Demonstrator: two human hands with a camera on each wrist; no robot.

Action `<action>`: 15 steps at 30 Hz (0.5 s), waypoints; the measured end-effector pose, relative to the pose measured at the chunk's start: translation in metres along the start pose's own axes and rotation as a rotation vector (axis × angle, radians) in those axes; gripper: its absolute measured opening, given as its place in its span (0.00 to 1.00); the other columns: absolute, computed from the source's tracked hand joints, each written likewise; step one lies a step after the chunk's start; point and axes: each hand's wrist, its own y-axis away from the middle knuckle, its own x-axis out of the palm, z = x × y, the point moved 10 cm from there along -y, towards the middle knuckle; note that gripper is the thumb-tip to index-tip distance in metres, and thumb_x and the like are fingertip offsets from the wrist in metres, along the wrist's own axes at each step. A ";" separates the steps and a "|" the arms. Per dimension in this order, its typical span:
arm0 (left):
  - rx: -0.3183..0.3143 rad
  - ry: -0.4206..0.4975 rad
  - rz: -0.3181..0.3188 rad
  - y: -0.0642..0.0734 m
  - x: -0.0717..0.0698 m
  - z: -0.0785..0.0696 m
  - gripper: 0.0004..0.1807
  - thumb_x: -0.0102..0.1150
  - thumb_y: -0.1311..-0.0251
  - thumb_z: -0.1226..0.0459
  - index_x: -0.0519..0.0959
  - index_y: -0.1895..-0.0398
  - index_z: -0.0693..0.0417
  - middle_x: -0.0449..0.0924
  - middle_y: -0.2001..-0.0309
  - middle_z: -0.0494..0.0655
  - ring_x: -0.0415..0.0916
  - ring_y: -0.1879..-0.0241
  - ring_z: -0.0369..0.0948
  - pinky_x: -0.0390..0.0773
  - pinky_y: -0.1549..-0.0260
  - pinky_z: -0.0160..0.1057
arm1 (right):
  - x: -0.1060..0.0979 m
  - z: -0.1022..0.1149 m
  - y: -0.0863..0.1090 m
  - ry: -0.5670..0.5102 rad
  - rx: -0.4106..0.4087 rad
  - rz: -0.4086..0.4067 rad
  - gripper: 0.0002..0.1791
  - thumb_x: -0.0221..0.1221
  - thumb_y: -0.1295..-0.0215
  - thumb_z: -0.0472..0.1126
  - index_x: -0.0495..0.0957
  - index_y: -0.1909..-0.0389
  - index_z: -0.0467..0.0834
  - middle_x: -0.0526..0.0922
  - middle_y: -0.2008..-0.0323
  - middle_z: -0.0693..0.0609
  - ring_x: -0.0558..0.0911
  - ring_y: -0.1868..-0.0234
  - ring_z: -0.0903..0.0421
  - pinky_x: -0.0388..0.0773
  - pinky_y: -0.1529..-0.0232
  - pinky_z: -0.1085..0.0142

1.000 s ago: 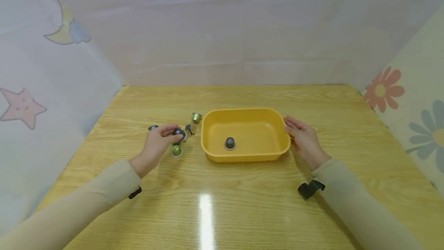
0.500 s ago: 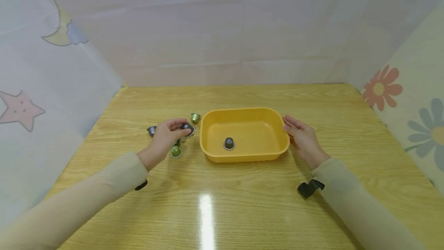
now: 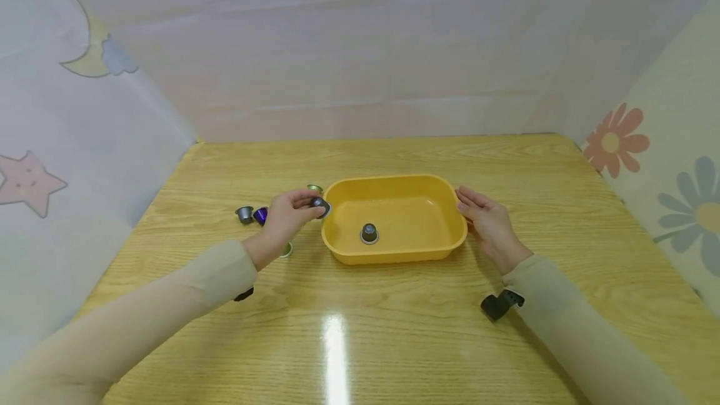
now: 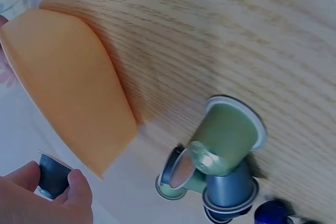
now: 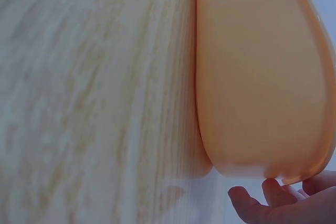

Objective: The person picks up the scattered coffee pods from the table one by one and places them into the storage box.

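Observation:
My left hand (image 3: 285, 216) pinches a dark coffee capsule (image 3: 320, 206) between thumb and fingers, right at the left rim of a yellow tub (image 3: 394, 258). The left wrist view shows the held capsule (image 4: 53, 177) with its flat lid side uppermost. Inside the tub, toward the front left, another dark capsule (image 3: 369, 232) stands lid down. At the tub's right end, my right hand (image 3: 490, 225) touches the rim with relaxed, nearly straight fingers (image 5: 247, 203).
Left of the tub, several loose capsules lie on the wooden table (image 3: 281, 330), partly hidden by my left hand. They include a grey one (image 3: 244, 214), a purple one (image 3: 260, 215) and a green one (image 4: 223, 135). Fabric walls enclose the back and sides.
My left hand has carried the dark capsule rightward from the loose group to the tub's left rim, uncovering the purple capsule. The right hand stays at the tub's right end.

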 end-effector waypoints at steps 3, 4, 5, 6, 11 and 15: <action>0.012 0.009 0.018 -0.004 0.007 -0.004 0.25 0.59 0.35 0.72 0.70 0.36 0.66 0.73 0.39 0.60 0.72 0.40 0.49 0.74 0.43 0.41 | -0.001 0.000 -0.001 -0.006 0.000 -0.006 0.30 0.48 0.25 0.35 0.53 0.25 0.44 0.55 0.26 0.49 0.59 0.28 0.55 0.70 0.40 0.72; 0.013 0.011 0.026 -0.005 0.010 -0.004 0.25 0.59 0.35 0.71 0.69 0.35 0.66 0.73 0.39 0.59 0.71 0.40 0.49 0.74 0.43 0.40 | -0.001 0.000 -0.001 -0.007 0.001 -0.007 0.30 0.48 0.25 0.36 0.53 0.25 0.44 0.55 0.26 0.49 0.59 0.28 0.56 0.70 0.40 0.72; 0.009 0.015 0.030 -0.007 0.012 -0.005 0.25 0.59 0.35 0.71 0.69 0.35 0.66 0.73 0.39 0.59 0.71 0.40 0.48 0.74 0.43 0.40 | -0.001 0.000 -0.001 -0.008 0.002 -0.008 0.30 0.48 0.25 0.35 0.53 0.25 0.44 0.55 0.26 0.49 0.59 0.28 0.56 0.70 0.41 0.72; 0.007 0.016 0.033 -0.009 0.014 -0.005 0.25 0.58 0.35 0.71 0.69 0.35 0.65 0.73 0.39 0.59 0.71 0.39 0.48 0.74 0.43 0.40 | -0.001 0.000 -0.001 -0.009 0.004 -0.009 0.30 0.48 0.25 0.36 0.53 0.25 0.44 0.55 0.26 0.49 0.60 0.28 0.56 0.71 0.42 0.72; 0.018 0.014 0.038 -0.017 0.022 -0.008 0.25 0.58 0.35 0.72 0.69 0.35 0.68 0.72 0.39 0.60 0.70 0.39 0.49 0.72 0.41 0.40 | -0.002 0.000 -0.001 -0.020 0.012 -0.014 0.31 0.49 0.25 0.36 0.54 0.25 0.44 0.56 0.26 0.49 0.60 0.29 0.55 0.75 0.47 0.74; 0.020 0.003 0.033 -0.020 0.025 -0.008 0.24 0.58 0.35 0.73 0.69 0.36 0.68 0.73 0.39 0.61 0.71 0.39 0.50 0.72 0.41 0.41 | -0.001 0.000 -0.001 -0.015 0.010 -0.006 0.31 0.49 0.25 0.35 0.53 0.25 0.43 0.55 0.26 0.49 0.60 0.28 0.55 0.74 0.47 0.75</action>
